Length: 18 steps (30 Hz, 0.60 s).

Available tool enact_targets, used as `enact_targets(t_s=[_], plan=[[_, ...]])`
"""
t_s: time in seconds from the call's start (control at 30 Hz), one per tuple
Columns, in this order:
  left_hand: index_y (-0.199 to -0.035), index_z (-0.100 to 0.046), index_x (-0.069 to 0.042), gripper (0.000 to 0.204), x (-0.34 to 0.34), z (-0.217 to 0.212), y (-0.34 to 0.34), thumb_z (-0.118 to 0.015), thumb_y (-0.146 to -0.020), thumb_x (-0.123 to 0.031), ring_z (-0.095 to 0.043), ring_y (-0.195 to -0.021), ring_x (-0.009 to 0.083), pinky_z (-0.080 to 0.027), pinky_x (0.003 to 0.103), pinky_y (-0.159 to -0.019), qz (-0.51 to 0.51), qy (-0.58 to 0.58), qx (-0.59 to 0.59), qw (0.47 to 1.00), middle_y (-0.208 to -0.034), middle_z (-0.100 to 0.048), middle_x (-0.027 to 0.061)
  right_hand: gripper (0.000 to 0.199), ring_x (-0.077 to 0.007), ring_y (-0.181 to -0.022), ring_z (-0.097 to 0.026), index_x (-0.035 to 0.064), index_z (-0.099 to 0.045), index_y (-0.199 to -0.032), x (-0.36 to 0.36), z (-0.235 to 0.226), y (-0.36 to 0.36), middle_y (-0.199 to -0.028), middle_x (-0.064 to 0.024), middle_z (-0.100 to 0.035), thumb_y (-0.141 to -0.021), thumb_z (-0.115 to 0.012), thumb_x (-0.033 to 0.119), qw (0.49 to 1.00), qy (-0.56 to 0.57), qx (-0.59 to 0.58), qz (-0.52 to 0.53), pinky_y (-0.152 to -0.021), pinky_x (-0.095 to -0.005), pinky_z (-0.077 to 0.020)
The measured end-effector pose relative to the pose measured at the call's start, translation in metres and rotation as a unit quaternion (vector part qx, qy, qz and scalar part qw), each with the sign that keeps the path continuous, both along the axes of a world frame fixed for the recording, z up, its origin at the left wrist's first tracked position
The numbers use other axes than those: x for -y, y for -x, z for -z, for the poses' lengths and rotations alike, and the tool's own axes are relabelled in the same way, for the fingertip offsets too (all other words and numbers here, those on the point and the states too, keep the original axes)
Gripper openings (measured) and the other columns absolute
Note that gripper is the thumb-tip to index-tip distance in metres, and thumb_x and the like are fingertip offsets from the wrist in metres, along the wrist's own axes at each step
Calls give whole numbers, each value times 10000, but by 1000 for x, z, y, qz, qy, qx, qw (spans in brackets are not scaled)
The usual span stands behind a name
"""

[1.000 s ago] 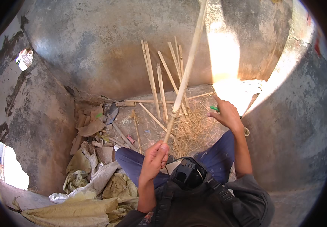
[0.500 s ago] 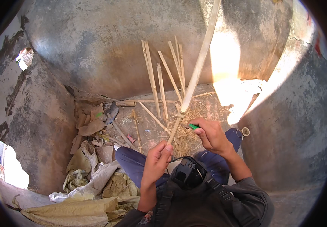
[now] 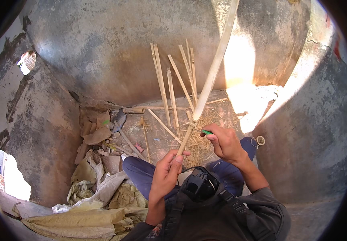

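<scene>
My left hand [image 3: 167, 168] is closed around the lower end of a long pale bamboo strip [image 3: 213, 72], which slants up and right past the top edge. A raised joint, or node, sits on the strip a little above this hand. My right hand [image 3: 224, 143] grips a small green-handled knife [image 3: 206, 132], its tip side pointing left at the strip just below the node. The blade is too small to make out well, so whether it touches the bamboo I cannot tell. Fine shavings [image 3: 199, 150] lie on the floor beneath both hands.
Several split bamboo sticks [image 3: 172, 96] lean on the back wall [image 3: 113, 60]. Left are dry sheath scraps [image 3: 97, 135] and crumpled sacks [image 3: 89, 221]. A cut bamboo ring [image 3: 260, 140] is beside my right knee. Sunlight falls on the wall and floor at the right.
My right hand and the knife have shifted slightly right, away from the strip. The strip has swung a little to the right, and a left fingertip now shows past its edge.
</scene>
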<state>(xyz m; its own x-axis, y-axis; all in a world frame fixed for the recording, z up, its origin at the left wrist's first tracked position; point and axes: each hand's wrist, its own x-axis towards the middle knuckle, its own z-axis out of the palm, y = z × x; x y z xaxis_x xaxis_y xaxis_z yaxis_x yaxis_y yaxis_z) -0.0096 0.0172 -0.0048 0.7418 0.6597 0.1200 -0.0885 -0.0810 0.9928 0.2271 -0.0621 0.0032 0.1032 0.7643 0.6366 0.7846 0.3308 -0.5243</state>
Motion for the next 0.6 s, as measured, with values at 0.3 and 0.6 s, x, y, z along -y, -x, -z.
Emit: enact_targets(t_s=[0.3,0.6], plan=[[-993,-598,-22,317,-5,1,-5,-474,-1179,-248,-467,-572,136,-396,342,-569,-55,-133,-58,988,-635,-486,39,189,-412,-713,-702,50,-607,-1143,3,-2,7,-864,-184,-702,-1103,-596,234,997,56,28,36,-611,-482,-541],[-1026,-619,4,336,0,-13,-4,-484,-1171,-267,-558,-552,343,-416,427,-577,-49,-180,-128,974,-635,-536,156,190,-424,-718,-703,26,-559,-1105,10,-5,13,-856,-196,-711,-1069,-648,191,994,57,73,62,-591,-487,-534]])
